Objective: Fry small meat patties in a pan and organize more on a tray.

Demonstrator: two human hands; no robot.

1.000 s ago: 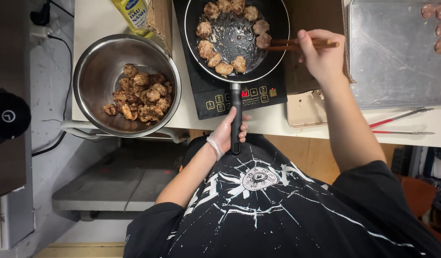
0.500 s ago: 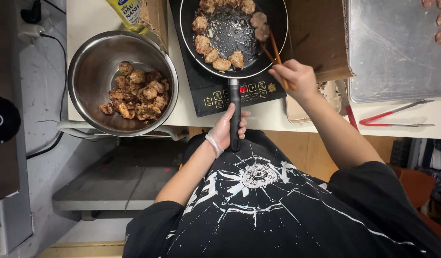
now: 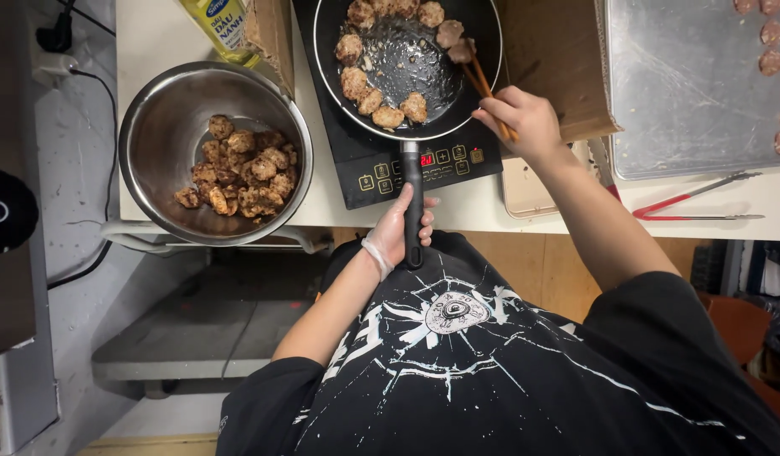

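A black frying pan sits on a black induction hob, with several browned meat patties around its rim. My left hand, in a thin clear glove, grips the pan's black handle at the counter's front edge. My right hand holds wooden chopsticks whose tips touch a patty at the pan's right side.
A steel bowl of fried patties stands left of the hob, with a yellow oil bottle behind it. A metal tray with raw patties lies at right; red-handled tongs rest below it. A cardboard sheet lies beside the pan.
My right hand has swung the chopsticks from lying across the pan's right rim to pointing down into the pan at a patty. The left hand stays on the handle.
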